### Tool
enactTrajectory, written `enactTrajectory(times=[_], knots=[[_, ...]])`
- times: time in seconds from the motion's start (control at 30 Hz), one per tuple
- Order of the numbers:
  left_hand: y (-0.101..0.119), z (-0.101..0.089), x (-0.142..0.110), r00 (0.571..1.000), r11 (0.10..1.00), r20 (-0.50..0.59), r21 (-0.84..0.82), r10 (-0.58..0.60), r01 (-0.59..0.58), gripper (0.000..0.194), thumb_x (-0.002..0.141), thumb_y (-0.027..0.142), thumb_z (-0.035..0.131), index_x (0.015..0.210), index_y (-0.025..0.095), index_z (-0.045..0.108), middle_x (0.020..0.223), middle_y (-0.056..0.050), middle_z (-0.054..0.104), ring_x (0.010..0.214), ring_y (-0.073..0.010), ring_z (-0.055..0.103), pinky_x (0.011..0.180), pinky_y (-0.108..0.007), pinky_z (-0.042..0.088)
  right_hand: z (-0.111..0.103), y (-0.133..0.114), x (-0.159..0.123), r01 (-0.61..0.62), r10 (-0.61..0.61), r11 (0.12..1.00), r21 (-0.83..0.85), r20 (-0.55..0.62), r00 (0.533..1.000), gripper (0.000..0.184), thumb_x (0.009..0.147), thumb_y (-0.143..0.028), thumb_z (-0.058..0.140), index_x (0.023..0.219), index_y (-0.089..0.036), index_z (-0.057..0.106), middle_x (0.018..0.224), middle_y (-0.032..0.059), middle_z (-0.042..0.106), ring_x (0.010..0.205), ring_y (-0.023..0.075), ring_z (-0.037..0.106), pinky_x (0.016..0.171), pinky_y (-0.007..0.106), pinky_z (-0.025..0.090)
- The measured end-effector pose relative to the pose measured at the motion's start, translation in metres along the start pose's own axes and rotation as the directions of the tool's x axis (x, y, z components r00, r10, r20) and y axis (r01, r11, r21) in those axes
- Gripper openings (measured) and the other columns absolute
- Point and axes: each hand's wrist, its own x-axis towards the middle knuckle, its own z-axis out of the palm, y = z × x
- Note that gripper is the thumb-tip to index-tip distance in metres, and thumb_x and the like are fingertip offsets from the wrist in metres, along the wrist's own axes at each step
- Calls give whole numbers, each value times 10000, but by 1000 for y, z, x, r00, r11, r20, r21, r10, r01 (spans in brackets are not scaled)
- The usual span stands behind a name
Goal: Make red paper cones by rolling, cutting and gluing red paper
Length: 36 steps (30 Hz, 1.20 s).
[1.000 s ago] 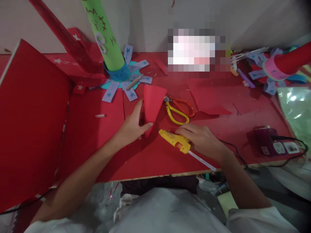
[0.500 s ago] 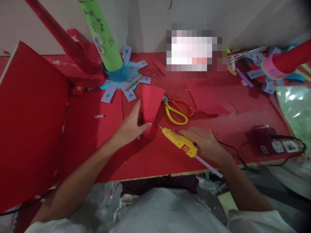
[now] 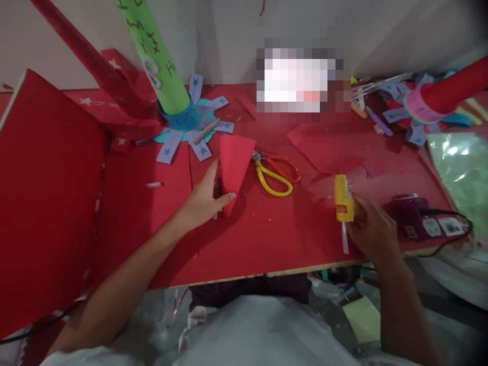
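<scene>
My left hand (image 3: 204, 201) is closed around a red paper cone (image 3: 234, 165), its thumb pressed on the narrow lower end and the wide end pointing away from me. The other fingers are partly hidden behind the paper. On the right, my right hand (image 3: 373, 226) grips a yellow hot glue gun (image 3: 342, 195), held over the table with its nozzle pointing away. A clear glue stick (image 3: 345, 239) pokes out of the gun's back end. Between the hands lie scissors (image 3: 278, 174) with one orange and one yellow handle, close to the cone's right side.
A green paper tube (image 3: 163, 66) stands in a blue ring with lilac strips at back left. A red board (image 3: 49, 193) rises at far left. A purple power box (image 3: 412, 216) with a black cable sits at right, near clear plastic (image 3: 457, 173). Red paper (image 3: 324, 147) lies beyond the scissors.
My right hand has carried the glue gun to the right, away from the cone, and turned it so the nozzle points away from me. My left hand keeps its hold on the cone.
</scene>
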Motion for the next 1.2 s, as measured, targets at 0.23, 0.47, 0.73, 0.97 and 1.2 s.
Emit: enactTrajectory(times=[0.23,0.47,0.73,0.97,1.2], knots=[[2,0,2,998,998,33,-10,-59,59,1042,899,290,745,1736,338,127,1347,-164,685,522,-54,594,362,-164,463,-6,28,-4,-280,264,954,-108,-146,953,487,887,-323,650,1371,-271,626,1215,209,789,1116,431,769,926,515,574],[5,1,2,998,999,24,3,-51,51,1039,895,303,741,1730,261,124,1248,-150,701,506,-62,592,356,-174,458,-5,28,9,-344,317,913,-221,-146,937,532,982,-382,533,1458,-159,614,1260,260,756,1056,428,715,896,529,531],[6,1,2,998,998,32,-34,-59,60,1069,882,292,749,1737,308,107,1321,-162,694,517,-66,581,350,-186,441,-24,1,31,-409,332,882,-234,-309,891,507,993,-403,573,1423,-165,698,1196,277,740,1191,466,671,976,608,525],[4,-1,3,994,997,102,-72,45,-38,970,955,375,718,1737,244,160,1562,-189,602,1219,-270,730,878,-334,673,-23,-71,74,5,77,949,315,-246,966,297,1018,-378,596,1197,-193,744,1103,137,805,960,281,773,914,444,616],[5,-7,1,971,992,202,-40,128,-123,801,963,538,728,1649,226,456,1698,-159,497,1506,-363,561,1240,-516,492,-27,-149,128,507,-528,802,318,-23,849,483,1033,-324,670,1503,-261,581,1591,148,585,1535,365,505,1251,636,430]])
